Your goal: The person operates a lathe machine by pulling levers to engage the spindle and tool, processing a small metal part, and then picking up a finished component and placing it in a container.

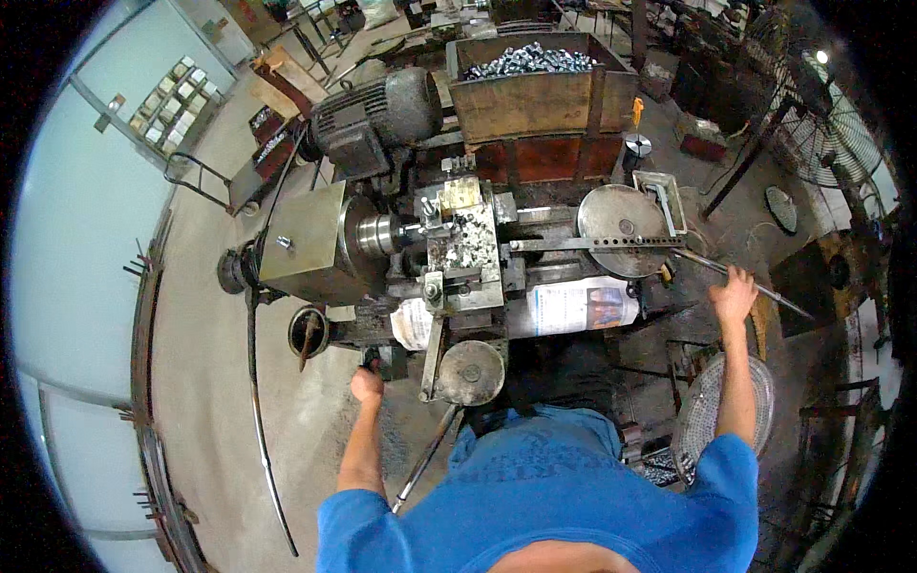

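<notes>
Metal lever [776, 298] looks stiff, smooth, likely slippery; best held toward its free end; right hand [734, 296] curls over it; left hand [367, 385] meets a dark block [389, 362], grip impossible to tell.

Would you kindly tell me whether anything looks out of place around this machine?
Yes: printed sheets lie along the near side of the machine, odd among bare metal, and loose chips litter its middle block untidily.

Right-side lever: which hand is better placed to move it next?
Right, most likely: the right hand is on the lever, while the left hand is well away, left of the lower disc.
</notes>
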A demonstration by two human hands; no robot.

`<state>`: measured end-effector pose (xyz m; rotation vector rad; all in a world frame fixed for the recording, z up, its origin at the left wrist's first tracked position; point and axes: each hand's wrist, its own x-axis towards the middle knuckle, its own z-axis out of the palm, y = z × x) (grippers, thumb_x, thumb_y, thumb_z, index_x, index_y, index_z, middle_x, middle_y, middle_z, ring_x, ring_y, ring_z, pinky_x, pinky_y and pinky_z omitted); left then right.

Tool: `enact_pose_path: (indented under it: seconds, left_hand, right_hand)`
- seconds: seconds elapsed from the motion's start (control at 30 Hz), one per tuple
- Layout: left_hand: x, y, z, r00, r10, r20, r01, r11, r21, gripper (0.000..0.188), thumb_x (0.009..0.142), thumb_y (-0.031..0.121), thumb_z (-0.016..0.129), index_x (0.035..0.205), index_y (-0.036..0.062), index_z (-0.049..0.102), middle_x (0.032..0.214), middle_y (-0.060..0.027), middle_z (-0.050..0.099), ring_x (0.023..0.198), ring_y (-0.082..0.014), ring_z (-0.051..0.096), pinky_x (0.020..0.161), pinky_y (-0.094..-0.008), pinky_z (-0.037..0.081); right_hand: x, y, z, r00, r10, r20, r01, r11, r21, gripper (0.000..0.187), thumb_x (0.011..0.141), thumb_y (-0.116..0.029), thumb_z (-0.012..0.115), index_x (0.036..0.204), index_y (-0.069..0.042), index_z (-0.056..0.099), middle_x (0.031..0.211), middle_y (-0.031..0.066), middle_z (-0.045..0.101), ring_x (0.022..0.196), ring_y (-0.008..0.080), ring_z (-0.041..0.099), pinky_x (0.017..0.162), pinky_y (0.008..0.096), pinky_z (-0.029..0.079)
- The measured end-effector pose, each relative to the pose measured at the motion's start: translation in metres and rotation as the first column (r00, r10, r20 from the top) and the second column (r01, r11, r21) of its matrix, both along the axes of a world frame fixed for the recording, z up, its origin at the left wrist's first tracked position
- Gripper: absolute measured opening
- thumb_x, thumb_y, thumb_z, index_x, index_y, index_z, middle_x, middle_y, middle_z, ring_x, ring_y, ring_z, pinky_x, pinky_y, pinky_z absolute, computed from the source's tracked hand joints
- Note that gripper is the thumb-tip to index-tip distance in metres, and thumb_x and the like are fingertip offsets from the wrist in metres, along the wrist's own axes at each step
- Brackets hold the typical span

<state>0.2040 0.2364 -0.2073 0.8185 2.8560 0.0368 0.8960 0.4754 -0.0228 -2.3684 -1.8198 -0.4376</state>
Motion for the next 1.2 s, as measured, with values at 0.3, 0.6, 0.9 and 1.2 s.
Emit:
enact_pose_path:
  seconds: [0.3, 0.6, 0.9, 1.2]
  left_hand:
    - [-0.027, -0.012, 0.016, 0.926, -0.343, 0.157, 0.371, 0.905, -0.209, 0.046, 0.077, 0.044, 0.059, 0.104, 0.0068, 0.053, 0.093, -0.0162, 0.062, 0.085, -0.0336, 0.061, 0.073, -0.0441, 0.048]
    - [-0.074, -0.075, 0.182, 0.956, -0.292, -0.010, 0.252, 0.810, 0.530, 0.030, 0.082, 0.027, 0.056, 0.104, 0.0074, 0.059, 0.081, -0.0173, 0.064, 0.073, -0.0287, 0.063, 0.064, -0.0390, 0.048]
    - [-0.053, -0.202, 0.190, 0.932, 0.278, -0.234, -0.191, 0.922, 0.337, 0.059, 0.071, 0.054, 0.061, 0.093, -0.0019, 0.062, 0.083, -0.0197, 0.063, 0.079, -0.0349, 0.061, 0.072, -0.0431, 0.046]
    - [0.011, -0.165, 0.250, 0.938, -0.019, 0.345, -0.145, 0.885, 0.443, 0.020, 0.074, 0.014, 0.063, 0.074, -0.0031, 0.053, 0.052, -0.0097, 0.053, 0.043, -0.0185, 0.057, 0.040, -0.0305, 0.046]
  right_hand:
    - [-0.168, -0.006, 0.067, 0.631, 0.672, -0.388, -0.612, 0.738, 0.285, 0.039, 0.054, -0.015, 0.063, 0.090, -0.001, 0.063, 0.089, 0.0174, 0.059, 0.086, 0.0352, 0.054, 0.077, 0.0398, 0.044]
    - [-0.427, 0.008, 0.117, 0.050, 0.993, -0.111, -0.972, 0.074, 0.222, 0.031, 0.051, -0.022, 0.062, 0.077, -0.003, 0.066, 0.088, 0.0141, 0.059, 0.093, 0.0312, 0.051, 0.088, 0.0429, 0.037]
    - [-0.492, 0.006, 0.117, 0.159, 0.987, -0.011, -0.934, 0.147, -0.324, 0.030, 0.060, -0.026, 0.063, 0.084, -0.011, 0.067, 0.091, 0.0107, 0.064, 0.097, 0.0276, 0.055, 0.103, 0.0465, 0.022]
    - [-0.464, 0.012, 0.148, 0.198, 0.980, 0.001, -0.969, 0.196, -0.150, 0.028, 0.057, -0.029, 0.059, 0.071, -0.006, 0.068, 0.079, 0.0156, 0.064, 0.087, 0.0299, 0.058, 0.104, 0.0438, 0.021]
